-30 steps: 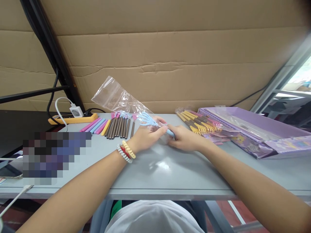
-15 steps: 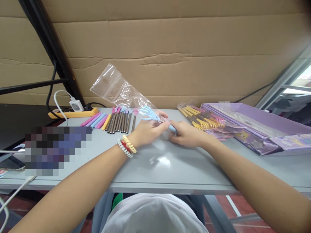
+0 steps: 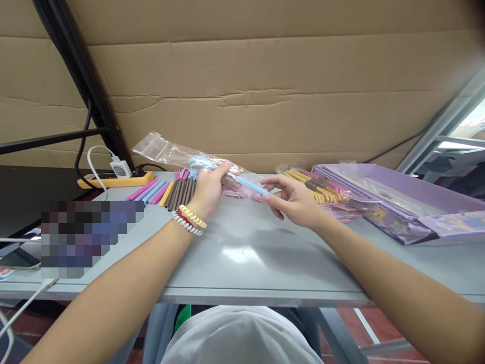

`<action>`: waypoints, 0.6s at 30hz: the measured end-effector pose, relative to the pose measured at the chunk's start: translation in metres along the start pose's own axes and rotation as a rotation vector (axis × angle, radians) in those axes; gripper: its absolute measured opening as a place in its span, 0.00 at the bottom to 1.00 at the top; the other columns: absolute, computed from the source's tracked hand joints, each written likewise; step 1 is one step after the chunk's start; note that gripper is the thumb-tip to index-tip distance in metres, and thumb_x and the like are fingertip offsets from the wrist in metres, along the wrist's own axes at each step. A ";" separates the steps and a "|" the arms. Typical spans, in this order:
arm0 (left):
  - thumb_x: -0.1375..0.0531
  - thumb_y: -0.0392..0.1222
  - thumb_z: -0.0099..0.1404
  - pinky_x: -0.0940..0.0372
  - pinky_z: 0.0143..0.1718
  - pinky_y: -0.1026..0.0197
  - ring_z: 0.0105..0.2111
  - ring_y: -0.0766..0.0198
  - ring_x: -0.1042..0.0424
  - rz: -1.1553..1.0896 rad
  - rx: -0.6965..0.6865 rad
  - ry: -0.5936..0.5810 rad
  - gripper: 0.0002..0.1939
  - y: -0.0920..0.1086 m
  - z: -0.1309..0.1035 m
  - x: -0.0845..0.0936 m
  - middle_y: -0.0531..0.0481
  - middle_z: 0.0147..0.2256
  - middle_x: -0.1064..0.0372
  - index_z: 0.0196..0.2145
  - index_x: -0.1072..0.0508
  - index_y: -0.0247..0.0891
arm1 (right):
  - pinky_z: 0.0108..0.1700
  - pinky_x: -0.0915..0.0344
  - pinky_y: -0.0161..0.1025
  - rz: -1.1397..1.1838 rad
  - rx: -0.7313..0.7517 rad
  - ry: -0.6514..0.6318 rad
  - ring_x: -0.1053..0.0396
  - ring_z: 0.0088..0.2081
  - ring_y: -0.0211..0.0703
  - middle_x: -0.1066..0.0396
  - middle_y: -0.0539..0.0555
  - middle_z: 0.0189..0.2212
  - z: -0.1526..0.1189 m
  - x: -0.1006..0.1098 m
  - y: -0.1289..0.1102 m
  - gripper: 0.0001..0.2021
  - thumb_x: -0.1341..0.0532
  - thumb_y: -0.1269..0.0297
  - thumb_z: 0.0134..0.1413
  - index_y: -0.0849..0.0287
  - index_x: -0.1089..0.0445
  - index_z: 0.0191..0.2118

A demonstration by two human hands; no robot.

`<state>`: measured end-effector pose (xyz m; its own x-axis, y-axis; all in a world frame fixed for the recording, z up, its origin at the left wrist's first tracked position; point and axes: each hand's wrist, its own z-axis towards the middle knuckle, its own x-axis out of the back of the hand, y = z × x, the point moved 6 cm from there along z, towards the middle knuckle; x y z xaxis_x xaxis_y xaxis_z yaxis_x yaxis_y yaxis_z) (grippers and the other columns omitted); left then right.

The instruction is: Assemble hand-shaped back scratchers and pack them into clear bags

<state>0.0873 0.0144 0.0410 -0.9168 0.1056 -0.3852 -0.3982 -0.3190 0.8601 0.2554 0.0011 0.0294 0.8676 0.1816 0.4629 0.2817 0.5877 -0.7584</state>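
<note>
A light-blue back scratcher [image 3: 250, 185] lies slantwise inside a clear plastic bag [image 3: 166, 150], above the table. Its hand-shaped head points up to the left, and the bag's flap sticks out beyond it. My left hand [image 3: 210, 189] is wrapped round the middle of the bagged scratcher, thumb on top, hiding part of the shaft. With thumb and fingers my right hand [image 3: 290, 198] pinches the lower handle end through the bag. Behind my left hand lie brown-shafted back scratchers [image 3: 180, 194] with pink and blue heads, partly covered.
Coloured handles [image 3: 151, 189] lie left of the scratchers, near a yellow power strip [image 3: 142, 179] with a white charger [image 3: 120, 167]. On the right, bagged yellow scratchers [image 3: 322, 189] lie beside an open purple box [image 3: 397, 222]. A cardboard wall [image 3: 246, 65] stands behind the table [image 3: 303, 268].
The blue scratcher's handle has straightened out to the right within the bag. My left hand has moved left, my right hand has loosened to a pinch, and the bag's flap has dropped lower.
</note>
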 end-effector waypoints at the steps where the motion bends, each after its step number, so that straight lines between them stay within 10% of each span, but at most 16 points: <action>1: 0.39 0.40 0.54 0.36 0.21 0.66 0.20 0.68 0.32 -0.037 0.014 0.002 0.09 -0.001 0.000 0.000 0.53 0.20 0.34 0.23 0.35 0.34 | 0.16 0.45 0.34 0.071 -0.013 0.027 0.40 0.15 0.29 0.33 0.53 0.35 0.000 0.001 0.001 0.16 0.39 0.57 0.51 0.59 0.36 0.44; 7: 0.38 0.42 0.55 0.32 0.27 0.62 0.23 0.67 0.30 -0.162 0.124 -0.076 0.09 -0.014 -0.005 -0.008 0.53 0.23 0.31 0.26 0.34 0.34 | 0.17 0.47 0.32 0.196 0.073 0.218 0.44 0.16 0.29 0.40 0.46 0.22 -0.001 0.013 -0.001 0.12 0.41 0.55 0.53 0.60 0.33 0.35; 18: 0.37 0.45 0.56 0.31 0.28 0.61 0.27 0.65 0.28 -0.144 0.204 -0.331 0.12 -0.032 -0.024 -0.034 0.49 0.27 0.28 0.30 0.29 0.32 | 0.30 0.40 0.37 -0.067 0.187 0.139 0.37 0.27 0.38 0.35 0.49 0.25 -0.005 -0.003 -0.010 0.20 0.46 0.48 0.55 0.59 0.35 0.43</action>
<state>0.1322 -0.0019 0.0182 -0.7987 0.4432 -0.4071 -0.4911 -0.0890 0.8666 0.2521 -0.0091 0.0334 0.9012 0.0348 0.4321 0.2710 0.7327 -0.6242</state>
